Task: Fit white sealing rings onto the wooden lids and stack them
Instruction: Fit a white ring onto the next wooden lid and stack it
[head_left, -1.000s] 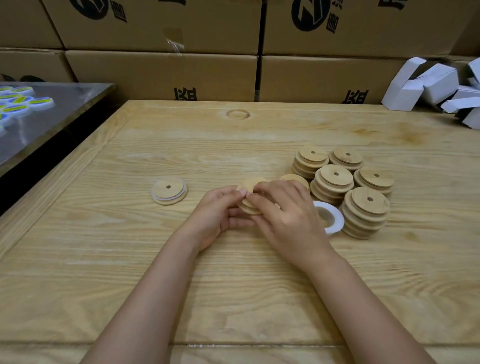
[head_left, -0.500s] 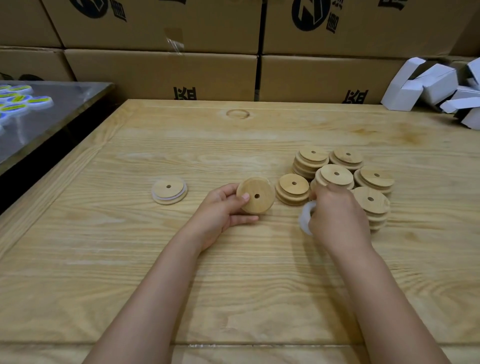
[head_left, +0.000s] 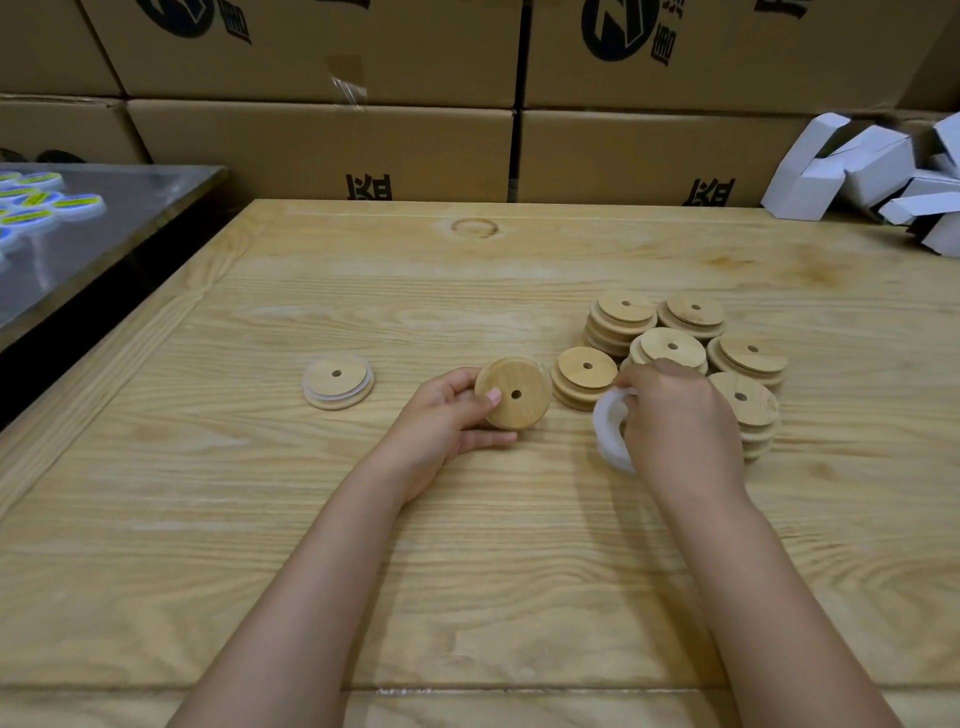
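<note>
1. Wooden table (head_left: 467, 571), with cardboard cartons (head_left: 322, 150) stacked along its far edge. Folded white boxes (head_left: 831, 171) sit at the far right corner, and a steel table (head_left: 104, 234) stands past the left edge.
2. Left hand (head_left: 441, 421): thumb and fingers are curled round a bare wooden lid (head_left: 524, 374), held on edge just above mid-surface with its flat face toward the camera.
3. Right hand (head_left: 675, 421): fingers are pinching a white sealing ring (head_left: 608, 431) just right of the lid, lifted off the surface. It's blurred, but looks like a single ring.
4. Change: a second ago both hands were on the lid and the ring lay flat by the stacks. The right hand has since let go of the lid and picked the ring up.
5. Meaning: both parts are in hand and apart, so the ring isn't fitted yet. The next move is probably seating it round the lid's step.
6. One ringed lid (head_left: 337, 382) lies toward the left edge as the start of the output stack. Stacks of bare lids (head_left: 675, 348) wait right of centre, so most of the job is left.
</note>
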